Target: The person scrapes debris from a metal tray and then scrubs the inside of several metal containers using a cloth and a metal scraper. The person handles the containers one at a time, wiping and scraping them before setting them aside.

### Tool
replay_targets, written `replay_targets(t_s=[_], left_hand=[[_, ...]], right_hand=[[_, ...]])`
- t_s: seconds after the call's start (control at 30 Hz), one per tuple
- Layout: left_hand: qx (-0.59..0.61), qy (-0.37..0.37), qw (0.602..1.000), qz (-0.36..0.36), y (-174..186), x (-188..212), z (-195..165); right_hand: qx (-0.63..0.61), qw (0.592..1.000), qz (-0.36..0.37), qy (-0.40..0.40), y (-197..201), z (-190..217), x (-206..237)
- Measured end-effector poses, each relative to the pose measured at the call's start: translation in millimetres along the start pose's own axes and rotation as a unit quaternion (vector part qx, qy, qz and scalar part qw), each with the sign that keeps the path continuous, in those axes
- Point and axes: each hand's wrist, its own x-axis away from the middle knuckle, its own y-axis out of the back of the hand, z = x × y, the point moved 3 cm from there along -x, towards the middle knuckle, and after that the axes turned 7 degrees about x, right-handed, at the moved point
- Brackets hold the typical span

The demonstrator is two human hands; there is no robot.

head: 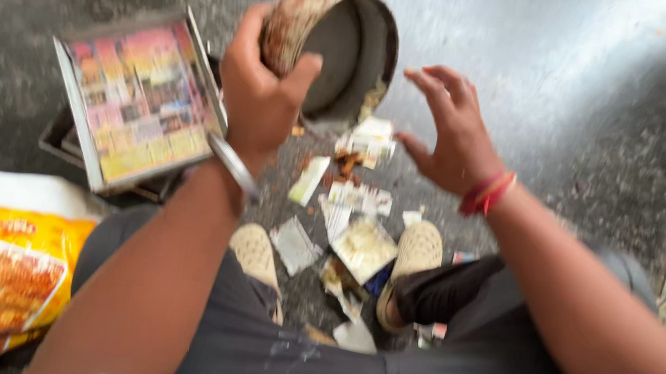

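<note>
2 hands up over littered paper scraps (350, 217): left hand (262, 99) gripping round tin (333, 52) by its rim, tipped mouth-down; right hand (451, 130) just beside it, fingers spread, holding nothing.

Round rusty tin (334, 47) tipped on its side, mouth facing down-right w/ scraps inside, above floor litter.

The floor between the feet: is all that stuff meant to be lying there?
It looks like a spill. Torn paper scraps litter the floor right under the round tin, which the left hand holds tipped on its side, mouth towards the open right hand.
</note>
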Motion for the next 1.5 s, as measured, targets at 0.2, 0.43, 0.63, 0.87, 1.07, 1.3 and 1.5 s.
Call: replay_targets(t_s=[0.2, 0.43, 0.63, 0.87, 1.07, 1.3, 1.5], left_hand=[[-0.066, -0.026, 0.997, 0.020, 13, -7, 24], [-0.098, -0.037, 0.994, 0.020, 18, -13, 45], [-0.108, -0.031, 0.993, 0.029, 7, -11, 60], [-0.120, -0.042, 0.992, 0.004, 2, -6, 58], [-0.112, -0.070, 0.991, -0.012, 3, 3, 47], [-0.111, -0.082, 0.990, -0.006, 6, -1, 39], [-0.188, -0.097, 0.977, -0.040, 26, -18, 49]], right_hand=[[-0.079, 0.993, 0.038, -0.079, -45, -53, -14], [-0.024, 0.990, 0.141, -0.008, -66, -34, -15], [0.095, 0.974, 0.206, 0.001, -76, -29, -8], [0.083, 0.956, 0.276, -0.052, -90, -19, 4], [-0.060, 0.964, 0.240, -0.094, -96, -10, 13], [-0.408, 0.879, 0.211, -0.131, -107, 2, 28], [-0.388, 0.865, 0.202, -0.245, -104, -36, 22]])
